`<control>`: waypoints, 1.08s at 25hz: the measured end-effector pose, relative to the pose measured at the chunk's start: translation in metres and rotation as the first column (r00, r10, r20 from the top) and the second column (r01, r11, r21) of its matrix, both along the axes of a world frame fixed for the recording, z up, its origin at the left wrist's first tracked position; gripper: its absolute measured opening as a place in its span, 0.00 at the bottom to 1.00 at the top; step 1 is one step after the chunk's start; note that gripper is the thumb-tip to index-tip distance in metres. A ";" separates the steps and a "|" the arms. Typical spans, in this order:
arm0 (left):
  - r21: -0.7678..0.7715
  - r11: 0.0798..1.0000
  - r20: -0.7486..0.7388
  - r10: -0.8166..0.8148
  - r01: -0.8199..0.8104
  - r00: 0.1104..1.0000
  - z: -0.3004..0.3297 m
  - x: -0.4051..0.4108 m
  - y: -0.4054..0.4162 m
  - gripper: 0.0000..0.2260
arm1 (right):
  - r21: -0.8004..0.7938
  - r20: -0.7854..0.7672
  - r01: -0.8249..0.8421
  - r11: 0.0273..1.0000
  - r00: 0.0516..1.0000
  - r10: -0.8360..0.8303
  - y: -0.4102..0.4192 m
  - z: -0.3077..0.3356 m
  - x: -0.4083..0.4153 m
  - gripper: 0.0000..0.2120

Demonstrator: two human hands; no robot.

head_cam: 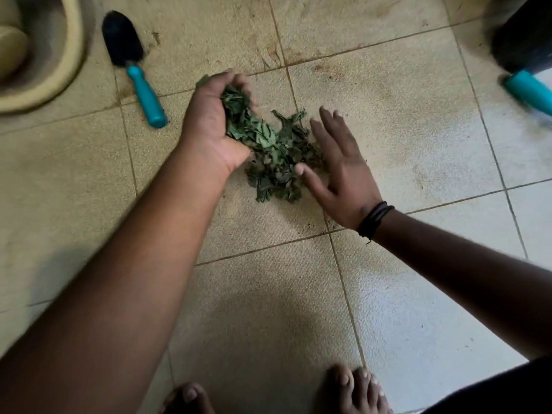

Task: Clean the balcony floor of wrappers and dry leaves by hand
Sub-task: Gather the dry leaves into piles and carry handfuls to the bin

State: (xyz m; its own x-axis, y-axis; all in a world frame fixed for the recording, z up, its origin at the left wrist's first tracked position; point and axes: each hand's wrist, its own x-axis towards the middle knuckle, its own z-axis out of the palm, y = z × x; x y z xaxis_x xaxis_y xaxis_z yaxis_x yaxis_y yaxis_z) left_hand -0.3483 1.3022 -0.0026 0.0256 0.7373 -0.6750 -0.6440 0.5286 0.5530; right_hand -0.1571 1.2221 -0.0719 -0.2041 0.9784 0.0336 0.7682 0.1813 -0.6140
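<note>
A heap of dry green leaves point(277, 162) lies on the beige tiled balcony floor point(268, 294). My left hand point(209, 121) is cupped with its fingers curled round a handful of those leaves at the heap's left side. My right hand point(340, 168) lies flat with straight spread fingers, pressing against the heap's right edge. A black cord bracelet point(375, 219) circles my right wrist. No wrappers are in view.
A black trowel with a teal handle point(134, 70) lies on the floor at upper left, beside a beige round pot rim point(59, 64). A dark pot point(522, 37) and another teal-handled tool point(528, 91) sit at upper right. My bare toes point(355, 389) show at the bottom edge.
</note>
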 end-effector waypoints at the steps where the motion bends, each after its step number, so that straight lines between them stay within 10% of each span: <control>1: -0.009 1.000 0.019 0.027 -0.027 0.999 0.001 -0.007 0.002 0.08 | -0.046 0.106 -0.057 0.997 0.992 0.062 0.000 -0.006 0.001 0.38; 5: -0.049 0.992 0.114 0.117 -0.112 0.987 -0.001 -0.011 0.004 0.09 | 0.003 0.239 -0.254 0.967 0.939 0.246 0.004 -0.014 -0.013 0.40; 8: -0.037 0.992 0.288 0.124 -0.119 0.949 -0.004 0.001 -0.002 0.08 | 0.074 -0.178 -0.060 0.995 0.981 0.072 0.006 -0.001 -0.025 0.24; 9: -0.025 0.994 0.359 0.112 -0.111 0.927 -0.004 0.007 -0.005 0.07 | -0.061 -0.416 0.073 0.995 0.905 -0.092 0.007 0.010 -0.030 0.20; 11: 0.002 0.995 0.430 0.089 -0.100 0.898 -0.001 0.019 -0.010 0.06 | -0.512 -0.738 0.123 0.850 0.443 -0.509 0.015 0.036 -0.040 0.16; 12: 0.025 0.995 0.395 0.075 -0.092 0.916 -0.001 0.026 -0.011 0.07 | -0.673 -0.716 0.038 0.739 0.217 -0.663 0.019 0.046 -0.042 0.15; 14: 0.094 0.991 0.187 0.073 -0.092 0.980 -0.003 0.036 -0.011 0.07 | -0.773 -0.634 -0.088 0.628 0.070 -0.770 0.026 0.061 -0.039 0.15; 18: 0.196 0.972 -0.160 0.165 -0.132 0.973 -0.012 0.052 -0.023 0.06 | -0.732 -0.678 -0.154 0.663 0.079 -0.730 0.026 0.080 -0.042 0.17; 20: 0.171 0.980 -0.203 0.133 -0.098 0.970 -0.015 0.062 -0.033 0.08 | -0.691 -0.721 -0.192 0.697 0.256 -0.644 0.024 0.080 -0.047 0.31; 23: 0.041 0.996 -0.105 0.082 -0.078 0.991 -0.022 0.065 -0.039 0.12 | -0.614 -0.640 -0.153 0.775 0.671 -0.374 0.015 0.077 -0.052 0.37; 27: -0.101 0.991 0.114 0.099 -0.088 0.989 -0.025 0.042 -0.033 0.09 | -0.297 -0.664 -0.021 0.955 0.723 -0.191 0.004 0.067 -0.030 0.25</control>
State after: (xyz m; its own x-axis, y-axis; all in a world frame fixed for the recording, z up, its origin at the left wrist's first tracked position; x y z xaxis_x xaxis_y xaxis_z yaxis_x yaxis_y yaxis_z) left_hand -0.3067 1.2692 -0.0277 0.0432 0.6723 -0.7391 -0.7510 0.5097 0.4198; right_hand -0.1873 1.2261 -0.0050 -0.1448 0.9806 -0.1324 0.1280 -0.1141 -0.9852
